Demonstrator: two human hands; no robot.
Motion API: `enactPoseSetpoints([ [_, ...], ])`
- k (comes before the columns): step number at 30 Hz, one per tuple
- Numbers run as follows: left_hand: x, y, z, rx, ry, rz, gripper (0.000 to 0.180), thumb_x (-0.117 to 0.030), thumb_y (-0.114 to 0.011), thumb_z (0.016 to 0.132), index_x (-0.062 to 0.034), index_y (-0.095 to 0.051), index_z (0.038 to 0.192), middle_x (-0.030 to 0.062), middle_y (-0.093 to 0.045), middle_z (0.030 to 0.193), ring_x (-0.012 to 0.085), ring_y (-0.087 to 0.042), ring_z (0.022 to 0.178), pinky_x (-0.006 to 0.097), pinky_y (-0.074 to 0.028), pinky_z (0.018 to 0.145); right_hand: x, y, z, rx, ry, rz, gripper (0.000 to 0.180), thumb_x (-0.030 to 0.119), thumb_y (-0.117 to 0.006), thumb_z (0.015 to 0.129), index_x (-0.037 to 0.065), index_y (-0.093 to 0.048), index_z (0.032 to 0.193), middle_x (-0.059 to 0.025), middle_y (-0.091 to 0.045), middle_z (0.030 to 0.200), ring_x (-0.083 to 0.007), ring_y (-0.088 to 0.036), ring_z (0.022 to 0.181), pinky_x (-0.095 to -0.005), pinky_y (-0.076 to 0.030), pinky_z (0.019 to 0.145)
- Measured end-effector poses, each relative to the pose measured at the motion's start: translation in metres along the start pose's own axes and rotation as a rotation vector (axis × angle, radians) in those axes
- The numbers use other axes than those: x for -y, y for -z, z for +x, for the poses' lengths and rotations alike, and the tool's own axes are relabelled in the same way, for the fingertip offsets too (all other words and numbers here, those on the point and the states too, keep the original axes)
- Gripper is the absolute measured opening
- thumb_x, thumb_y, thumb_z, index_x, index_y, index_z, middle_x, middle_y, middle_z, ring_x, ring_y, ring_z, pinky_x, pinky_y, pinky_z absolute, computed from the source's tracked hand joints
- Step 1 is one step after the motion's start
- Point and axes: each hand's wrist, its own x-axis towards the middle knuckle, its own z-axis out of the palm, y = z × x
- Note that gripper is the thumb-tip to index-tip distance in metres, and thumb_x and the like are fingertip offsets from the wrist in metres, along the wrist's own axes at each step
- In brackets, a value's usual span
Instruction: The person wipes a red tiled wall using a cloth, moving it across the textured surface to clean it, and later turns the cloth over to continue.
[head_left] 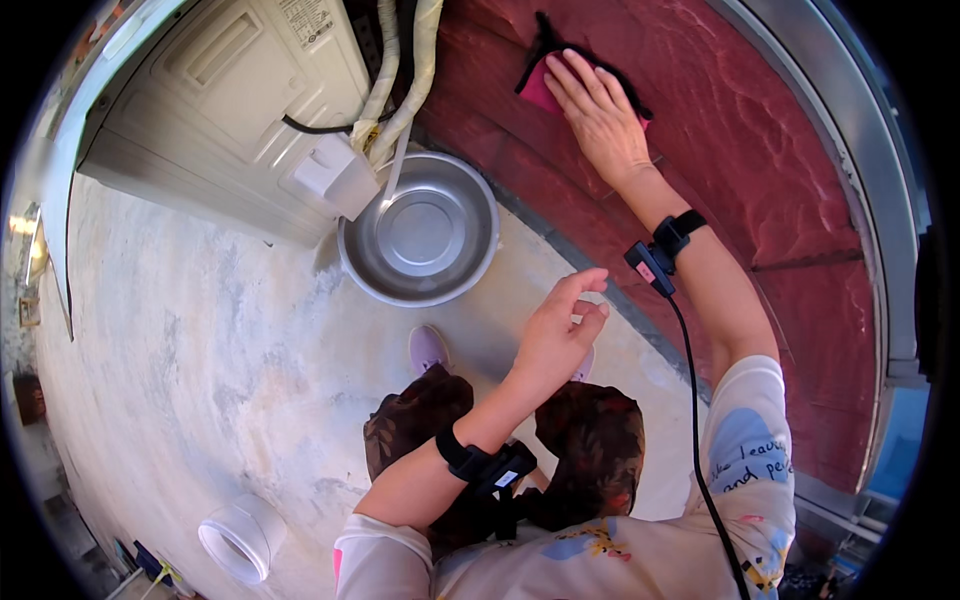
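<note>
My right hand (597,115) reaches up and away and presses a pink cloth with black edging (540,90) against a dark red stone-textured wall (700,130). Its fingers lie long and close together over the cloth, covering most of it. In front of my body, my left hand (562,335) hovers with loosely bent fingers, the thumb apart from the index finger, and nothing shows in it. A round metal basin (420,232) sits on the floor ahead of it, beside the foot of the wall. Each wrist wears a black strap with a small device.
A cream outdoor air-conditioner unit (235,110) stands at far left, its wrapped pipes (400,110) running down beside the basin. On the concrete floor (230,350) at lower left lies a white bucket (243,537). A metal frame (845,150) borders the wall's right side. A black cable hangs from my right wrist.
</note>
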Motion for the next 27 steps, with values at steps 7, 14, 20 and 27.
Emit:
enactPoseSetpoints([
  [7, -0.023, -0.004, -0.009, -0.112, -0.352, 0.184, 0.027, 0.000, -0.059, 0.082, -0.0070, -0.060, 0.108, 0.0057, -0.059, 0.086, 0.0145, -0.061, 0.071, 0.026, -0.050, 0.062, 0.068, -0.074, -0.012, 0.232, 0.239, -0.057, 0.054, 0.021, -0.045, 0.086, 0.007, -0.041, 0.138, -0.0043, -0.027, 0.150, -0.0226, -0.015, 0.141, -0.0367, -0.012, 0.115],
  [14, -0.044, 0.009, -0.022, 0.487, -0.472, 0.049, 0.028, -0.005, -0.064, 0.075, -0.0111, -0.065, 0.102, 0.0002, -0.060, 0.106, 0.0139, -0.062, 0.070, 0.026, -0.050, 0.063, 0.064, -0.077, -0.033, 0.267, 0.310, 0.044, 0.044, 0.018, -0.048, 0.083, 0.008, -0.056, 0.126, -0.0020, -0.037, 0.145, -0.0216, -0.020, 0.140, -0.0360, -0.016, 0.114],
  [20, -0.059, -0.022, -0.060, 0.608, -0.743, -0.071, 0.021, -0.020, -0.068, 0.081, -0.0105, -0.063, 0.099, 0.0029, -0.059, 0.094, 0.0192, -0.060, 0.079, 0.032, -0.048, 0.060, 0.012, -0.006, -0.008, -0.076, 0.039, 0.169, 0.039, 0.005, -0.052, 0.077, 0.007, -0.062, 0.114, -0.0013, -0.048, 0.136, -0.0198, -0.035, 0.133, -0.0374, -0.031, 0.105],
  [27, -0.040, -0.036, -0.055, 0.491, -0.693, -0.093, 0.019, -0.021, -0.067, 0.082, -0.0103, -0.063, 0.096, 0.0012, -0.059, 0.088, 0.0180, -0.061, 0.075, 0.030, -0.049, 0.059, 0.079, -0.077, -0.077, 0.103, 0.040, 0.271, 0.041, 0.011, -0.048, 0.081, 0.006, -0.057, 0.121, -0.0054, -0.044, 0.140, -0.0227, -0.031, 0.136, -0.0395, -0.028, 0.108],
])
